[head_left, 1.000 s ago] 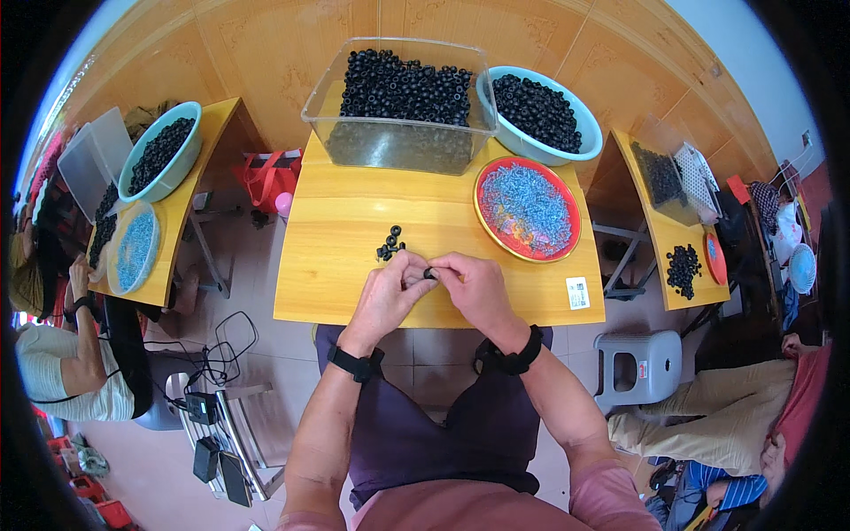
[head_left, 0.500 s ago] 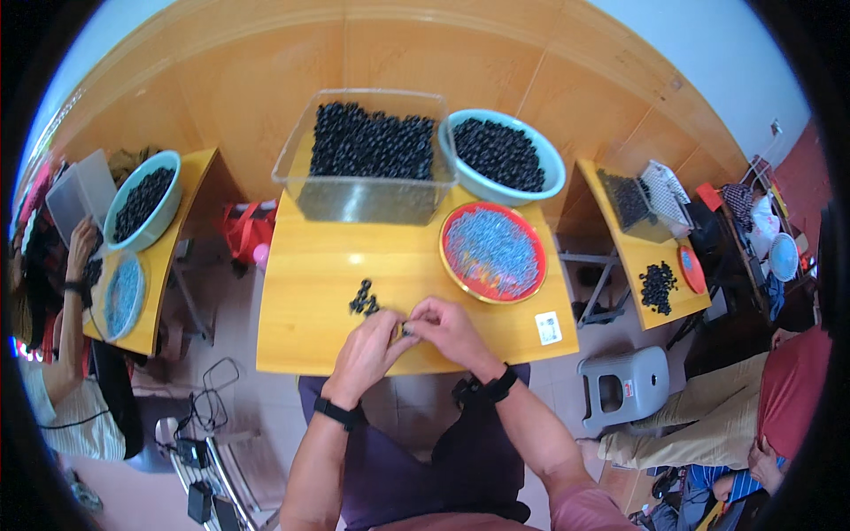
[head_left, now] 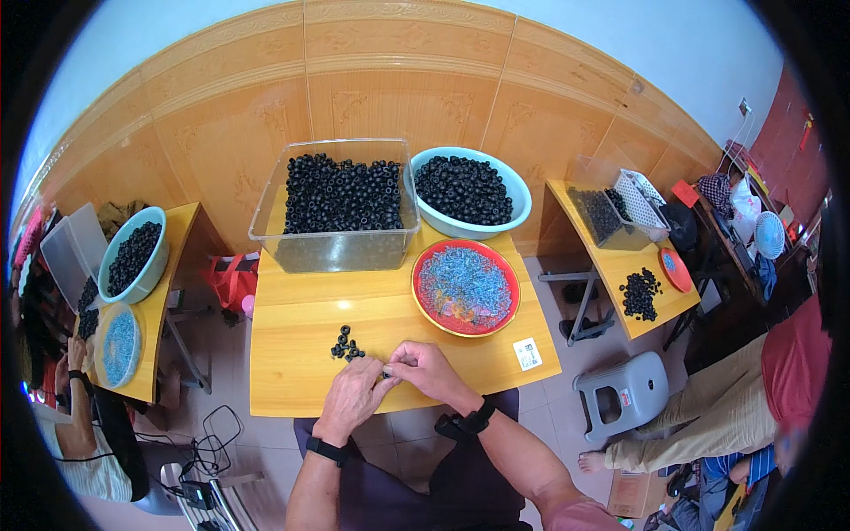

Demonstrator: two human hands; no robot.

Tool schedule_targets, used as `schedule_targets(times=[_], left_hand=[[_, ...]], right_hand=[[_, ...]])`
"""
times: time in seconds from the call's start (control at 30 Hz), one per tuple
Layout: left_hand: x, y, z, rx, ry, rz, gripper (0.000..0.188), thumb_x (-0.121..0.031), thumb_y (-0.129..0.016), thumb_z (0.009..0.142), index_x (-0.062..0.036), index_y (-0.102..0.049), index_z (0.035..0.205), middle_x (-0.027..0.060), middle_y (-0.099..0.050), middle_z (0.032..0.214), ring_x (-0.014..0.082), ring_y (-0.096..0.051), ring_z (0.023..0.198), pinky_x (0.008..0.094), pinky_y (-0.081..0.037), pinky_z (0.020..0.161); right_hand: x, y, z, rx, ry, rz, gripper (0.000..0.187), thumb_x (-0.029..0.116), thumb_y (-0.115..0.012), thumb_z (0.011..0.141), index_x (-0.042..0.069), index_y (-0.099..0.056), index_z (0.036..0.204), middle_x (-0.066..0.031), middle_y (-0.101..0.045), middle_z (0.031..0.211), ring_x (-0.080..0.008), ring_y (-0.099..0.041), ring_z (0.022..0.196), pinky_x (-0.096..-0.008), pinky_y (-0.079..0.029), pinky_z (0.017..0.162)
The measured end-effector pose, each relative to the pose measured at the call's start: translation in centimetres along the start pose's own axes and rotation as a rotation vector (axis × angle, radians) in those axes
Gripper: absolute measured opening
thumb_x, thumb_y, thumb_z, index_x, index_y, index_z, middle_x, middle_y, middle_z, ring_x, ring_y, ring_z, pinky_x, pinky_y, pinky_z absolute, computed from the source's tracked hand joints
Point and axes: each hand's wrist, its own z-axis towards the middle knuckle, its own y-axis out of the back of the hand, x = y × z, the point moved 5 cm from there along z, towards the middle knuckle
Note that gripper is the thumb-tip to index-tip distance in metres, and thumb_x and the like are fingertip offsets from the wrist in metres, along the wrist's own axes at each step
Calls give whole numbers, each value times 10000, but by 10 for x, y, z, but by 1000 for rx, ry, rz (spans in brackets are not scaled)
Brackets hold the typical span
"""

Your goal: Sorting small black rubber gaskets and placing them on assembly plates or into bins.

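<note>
The left hand (head_left: 352, 395) and right hand (head_left: 427, 370) meet above the near side of the worktop (head_left: 292, 310), fingers pinched narrow on a small black piece (head_left: 386, 375), mostly hidden, its long axis impossible to tell. Loose black rings (head_left: 344, 342) lie at 10 o'clock from the fingers, nearer the left hand; the red tray (head_left: 513, 305) sits between 1 and 2 o'clock.

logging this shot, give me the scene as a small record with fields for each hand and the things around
left hand: fingers pinching a black part, mostly hidden
right hand: fingers at the same part
beyond hands: small cluster of black rings
red tray: blue pieces
clear bin: more black rings
blue bowl: black rings, right of bin
table: yellow wood
</note>
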Motion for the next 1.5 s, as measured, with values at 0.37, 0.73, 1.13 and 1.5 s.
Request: schedule_targets(times=[0.37,0.73,1.13,1.5], left_hand=[[4,-3,-2,-50,-14,-81,285,-244,-721,905,-5,-575,852,177,-571,784,384,-596,779,471,-492,687],[6,4,-1,-11,227,-190,328,-270,-772,877,-7,-658,1038,143,-613,786,296,-622,701,402,-522,664],[72,8,-17,-743,461,-1094,225,-191,-518,1076,-65,-555,894,6,-532,714,80,-460,610,239,-379,562],[69,16,-21,-783,481,-1002,297,-248,-451,1109,-69,-506,879,4,-522,705,68,-433,608,222,-365,561]], right_hand=[[2,2,2,59,-33,16,107,85,-680,944,-12,-635,940,-63,-709,869,-112,-687,786,-266,-558,716],[17,31,0,52,-135,-77,136,75,-696,920,-23,-693,1014,-39,-712,862,-100,-682,772,-246,-552,705],[162,165,43,-675,373,-501,345,43,-690,887,-22,-669,1225,-151,-732,1077,-162,-707,913,-310,-564,842],[49,-19,34,1,145,-790,184,120,-681,857,2,-726,991,-171,-736,916,-317,-716,823,-403,-553,744]])
